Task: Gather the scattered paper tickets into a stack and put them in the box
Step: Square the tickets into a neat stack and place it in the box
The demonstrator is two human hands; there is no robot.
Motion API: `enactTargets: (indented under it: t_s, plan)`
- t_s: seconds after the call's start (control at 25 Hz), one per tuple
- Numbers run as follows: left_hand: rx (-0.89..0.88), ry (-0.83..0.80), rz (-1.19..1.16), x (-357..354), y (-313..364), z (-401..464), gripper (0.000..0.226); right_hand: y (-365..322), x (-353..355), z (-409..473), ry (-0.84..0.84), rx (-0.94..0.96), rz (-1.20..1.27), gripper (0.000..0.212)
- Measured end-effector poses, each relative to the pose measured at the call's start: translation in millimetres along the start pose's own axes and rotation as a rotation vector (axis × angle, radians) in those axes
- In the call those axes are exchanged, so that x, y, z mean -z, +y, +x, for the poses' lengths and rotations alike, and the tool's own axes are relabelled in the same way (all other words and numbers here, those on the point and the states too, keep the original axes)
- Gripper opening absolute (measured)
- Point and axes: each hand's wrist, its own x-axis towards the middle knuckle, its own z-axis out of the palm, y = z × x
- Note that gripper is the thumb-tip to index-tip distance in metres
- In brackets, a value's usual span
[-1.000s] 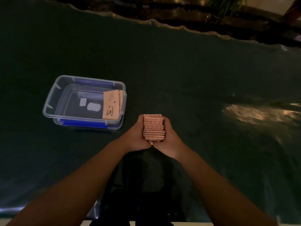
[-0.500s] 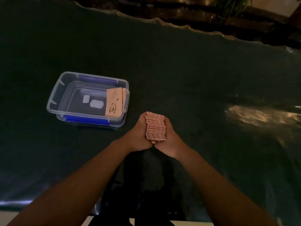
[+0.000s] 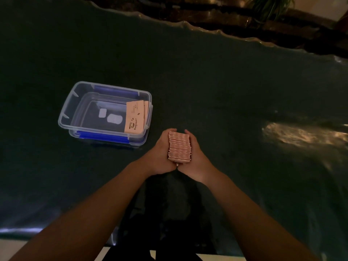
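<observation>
A thick stack of pink paper tickets [image 3: 179, 147] stands on edge on the dark table, pressed between my two hands. My left hand [image 3: 160, 155] cups its left side and my right hand [image 3: 197, 157] cups its right side. To the left of the hands sits a clear plastic box [image 3: 75, 102] with blue latches, its top uncovered. Inside the box, a few tan tickets [image 3: 134, 117] with a coffee-cup print lean against its right wall.
The dark green table [image 3: 207, 81] stretches far and wide, with a wavy far edge [image 3: 216, 32]. A bright reflection [image 3: 301, 134] lies on it at the right. A plant [image 3: 267, 6] stands beyond the table. The near edge runs below my forearms.
Both hands stay pressed on the stack and have shifted a little; the stack's edges look more even. The box and the tickets in it have not moved.
</observation>
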Motion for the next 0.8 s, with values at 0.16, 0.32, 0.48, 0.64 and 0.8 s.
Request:
enactTargets:
  t_s: [0.16,0.32,0.48,0.64,0.8]
  plan:
    - [-0.006,0.009,0.021,3.7,-1.1,1.1,0.108,1.1,5.3,5.4,-0.001,0.012,-0.049,0.127]
    - [0.016,-0.038,-0.004,6.0,-7.6,0.0,0.123,7.6,4.6,5.9,-0.034,0.005,-0.074,0.129]
    - [0.017,0.068,-0.029,2.8,-2.1,3.4,0.084,9.2,0.8,10.2,0.010,0.009,-0.012,0.107]
    - [0.052,0.052,-0.077,9.1,0.6,3.5,0.086,15.6,10.0,10.7,-0.027,-0.001,0.089,0.106]
    - [0.178,0.114,-0.323,11.0,8.2,1.9,0.089,29.0,9.8,-3.0,0.032,-0.098,0.363,0.121]
